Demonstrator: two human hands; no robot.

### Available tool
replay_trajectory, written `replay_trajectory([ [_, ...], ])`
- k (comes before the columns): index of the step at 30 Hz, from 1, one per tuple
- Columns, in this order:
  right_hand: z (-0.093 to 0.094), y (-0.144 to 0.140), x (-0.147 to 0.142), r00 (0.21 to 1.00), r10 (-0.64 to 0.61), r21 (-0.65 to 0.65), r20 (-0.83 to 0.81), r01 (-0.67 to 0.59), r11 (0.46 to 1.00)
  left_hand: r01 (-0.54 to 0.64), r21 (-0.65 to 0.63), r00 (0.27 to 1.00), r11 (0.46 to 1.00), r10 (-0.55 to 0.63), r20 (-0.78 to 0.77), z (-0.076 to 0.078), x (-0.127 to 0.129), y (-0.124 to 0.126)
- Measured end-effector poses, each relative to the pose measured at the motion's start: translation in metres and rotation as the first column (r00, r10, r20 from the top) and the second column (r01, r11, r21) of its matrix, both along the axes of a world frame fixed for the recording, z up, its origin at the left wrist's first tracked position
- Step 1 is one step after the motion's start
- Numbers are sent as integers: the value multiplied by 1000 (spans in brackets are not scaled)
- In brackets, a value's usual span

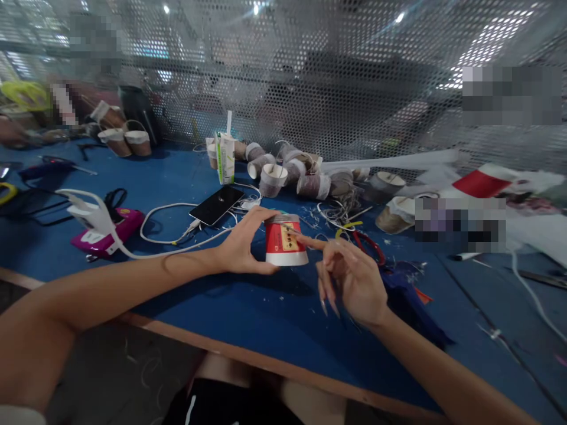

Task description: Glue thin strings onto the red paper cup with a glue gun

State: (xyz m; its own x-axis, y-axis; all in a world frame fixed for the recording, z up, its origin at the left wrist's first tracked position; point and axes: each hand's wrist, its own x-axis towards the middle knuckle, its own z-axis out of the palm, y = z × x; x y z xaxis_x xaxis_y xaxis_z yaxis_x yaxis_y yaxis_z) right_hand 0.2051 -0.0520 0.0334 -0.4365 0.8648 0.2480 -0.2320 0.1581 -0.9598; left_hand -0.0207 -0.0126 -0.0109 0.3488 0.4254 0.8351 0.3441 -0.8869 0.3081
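Note:
My left hand (245, 243) grips a red-and-white paper cup (279, 239) from the left, fingers over its top end and thumb under the lower rim. The cup is upside down, its narrow end up with a grey band around it, and a yellow printed panel faces the right. From the right, my right hand (349, 274) reaches in with its index finger stretched to the cup's side. Its other fingers hang down, apart, with nothing visible in them.
Several twine-wrapped cups (272, 179) and a drink carton (225, 158) stand behind. A phone (216, 205) with a white cable, a magenta device (108, 233) and a glue gun (48, 167) lie to the left. Red-handled scissors (370, 247) and blue cloth (410, 307) lie at the right.

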Motion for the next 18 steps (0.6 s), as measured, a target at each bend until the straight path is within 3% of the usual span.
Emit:
replay_trajectory([
  [5, -2, 15, 2, 975, -200, -71, -99, 194, 978, 15, -2, 1000, 1000, -15, 3, 2, -1, 0],
  [8, -4, 20, 4, 924, -347, -47, -161, 344, 938, 7, -1, 1000, 1000, -7, -4, 1, -1, 0],
  [10, -3, 19, 5, 912, -360, -4, -197, 367, 930, 0, -3, 1000, 1000, 0, -24, 1, 0, -1],
  [14, 1, 6, 2, 988, -114, 64, -101, 121, 991, 5, 2, 998, 1000, -5, -65, 1, 0, -2],
  [18, 0, -4, -1, 996, 81, 22, 36, -82, 996, 21, 23, 996, 999, -19, -87, 1, 0, -2],
])
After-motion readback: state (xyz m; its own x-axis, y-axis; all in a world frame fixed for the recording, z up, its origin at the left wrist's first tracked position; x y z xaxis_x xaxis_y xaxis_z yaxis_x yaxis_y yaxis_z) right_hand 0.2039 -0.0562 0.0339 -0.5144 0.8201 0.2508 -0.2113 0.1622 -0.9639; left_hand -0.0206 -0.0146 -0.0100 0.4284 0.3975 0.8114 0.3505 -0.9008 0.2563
